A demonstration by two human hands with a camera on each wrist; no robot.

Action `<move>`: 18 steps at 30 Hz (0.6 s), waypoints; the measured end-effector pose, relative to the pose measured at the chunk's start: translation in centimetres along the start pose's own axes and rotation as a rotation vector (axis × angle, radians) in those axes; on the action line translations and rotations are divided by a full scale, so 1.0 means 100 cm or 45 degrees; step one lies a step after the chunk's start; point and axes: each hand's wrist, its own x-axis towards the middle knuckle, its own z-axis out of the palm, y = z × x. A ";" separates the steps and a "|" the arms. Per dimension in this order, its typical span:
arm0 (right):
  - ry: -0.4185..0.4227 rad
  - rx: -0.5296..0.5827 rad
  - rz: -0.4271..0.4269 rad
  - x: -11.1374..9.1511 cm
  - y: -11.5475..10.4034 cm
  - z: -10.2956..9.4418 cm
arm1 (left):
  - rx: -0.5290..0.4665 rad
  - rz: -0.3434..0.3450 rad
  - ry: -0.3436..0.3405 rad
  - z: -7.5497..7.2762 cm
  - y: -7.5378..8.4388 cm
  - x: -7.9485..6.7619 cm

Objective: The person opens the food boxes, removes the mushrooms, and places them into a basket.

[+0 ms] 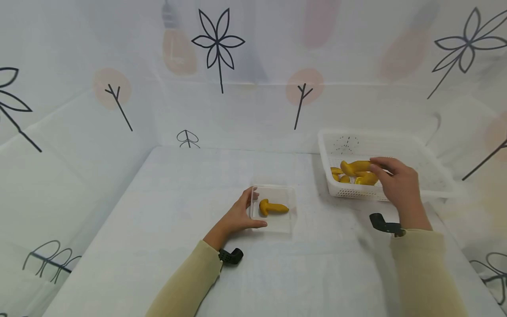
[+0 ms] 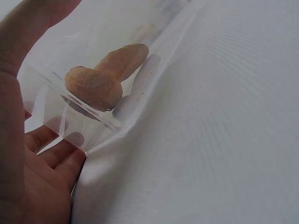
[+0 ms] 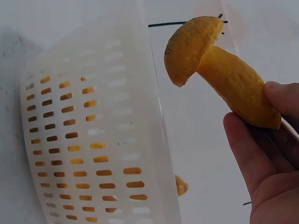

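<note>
A clear plastic box (image 1: 277, 225) stands on the table with one yellow mushroom (image 1: 275, 208) lying inside it. My left hand (image 1: 237, 216) holds the box by its left side, thumb at the near side and fingers around the far corner; the left wrist view shows the mushroom (image 2: 96, 88) through the clear wall. Over the white basket (image 1: 348, 192), my right hand (image 1: 402, 185) pinches another yellow mushroom (image 3: 238, 86) by the stem end, its cap pointing left. In the right wrist view this mushroom is above the basket rim.
Several more yellow mushrooms (image 1: 366, 179) lie in the left part of the basket, showing through its slotted wall (image 3: 74, 140). The basket stands at the back right of the white-covered table (image 1: 166, 198), close to the patterned cloth backdrop (image 1: 253, 114).
</note>
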 end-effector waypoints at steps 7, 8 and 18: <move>0.035 -0.017 0.074 0.002 0.014 -0.004 | -0.002 0.012 0.000 -0.001 0.002 0.000; 0.031 -0.016 0.084 0.003 0.015 -0.005 | -0.001 0.016 0.000 -0.001 0.002 0.000; 0.023 -0.060 0.183 0.003 0.025 -0.008 | -0.004 0.041 -0.005 -0.002 0.001 0.001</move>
